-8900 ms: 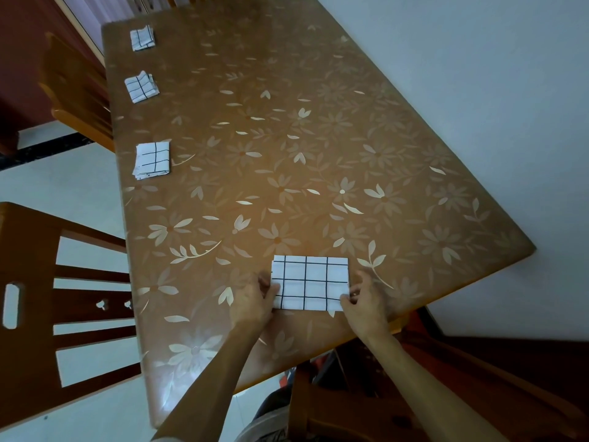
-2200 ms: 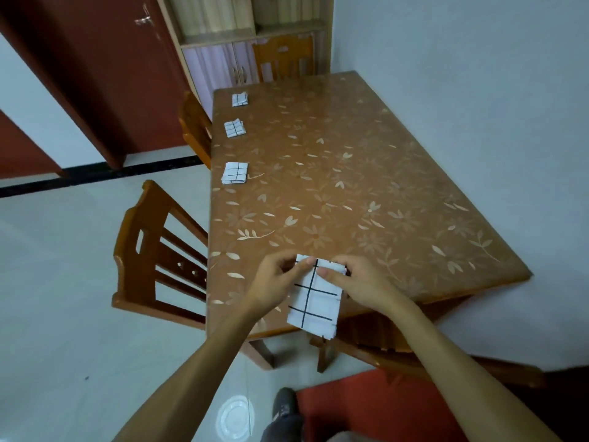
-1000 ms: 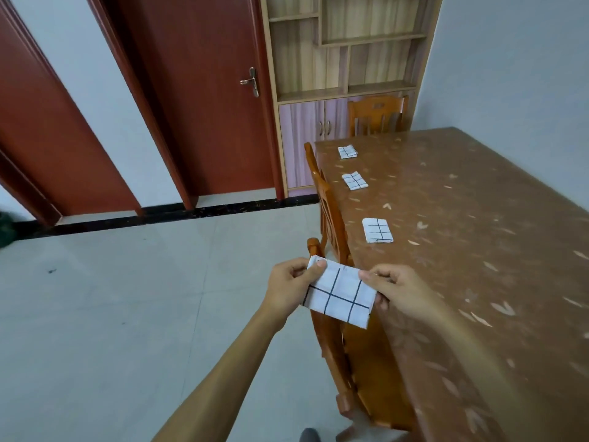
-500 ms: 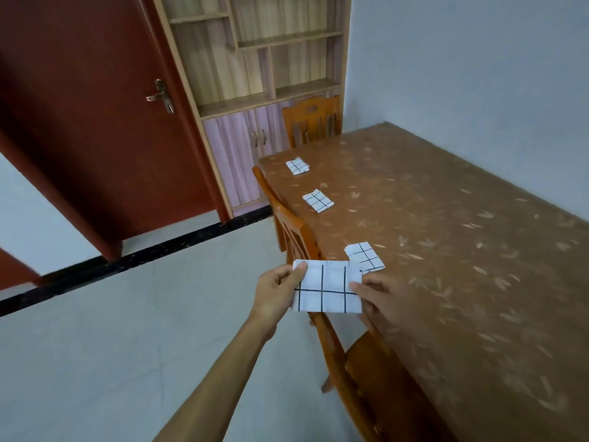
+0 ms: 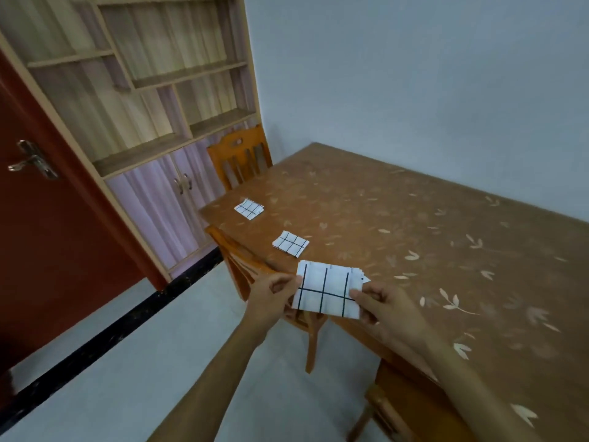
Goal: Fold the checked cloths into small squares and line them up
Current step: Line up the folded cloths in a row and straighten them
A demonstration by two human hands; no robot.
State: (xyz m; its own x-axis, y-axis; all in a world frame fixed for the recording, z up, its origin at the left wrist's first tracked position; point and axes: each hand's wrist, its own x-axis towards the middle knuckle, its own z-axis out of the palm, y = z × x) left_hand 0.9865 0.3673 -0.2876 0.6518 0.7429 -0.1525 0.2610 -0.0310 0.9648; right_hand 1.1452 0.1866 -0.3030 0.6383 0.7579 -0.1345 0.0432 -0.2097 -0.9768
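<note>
I hold a folded white cloth with black checks [image 5: 326, 291] in the air over the table's left edge. My left hand [image 5: 271, 298] pinches its left side and my right hand [image 5: 382, 309] pinches its right side. Two folded checked squares lie in a row along that edge of the brown flowered table [image 5: 446, 250]: a near square [image 5: 290, 243] and a far square [image 5: 249, 208]. A white corner [image 5: 366, 279] peeks out behind the held cloth; the rest of it is hidden.
A wooden chair [image 5: 255, 266] is tucked under the table's left side below my hands, another chair [image 5: 240, 157] stands at the far end. A shelf cabinet [image 5: 143, 90] and a red door [image 5: 38, 202] are to the left. A wall runs behind the table.
I have walked along the table with the cloth in both hands. The view has swung right and closer. The held cloth now covers the nearest folded square.
</note>
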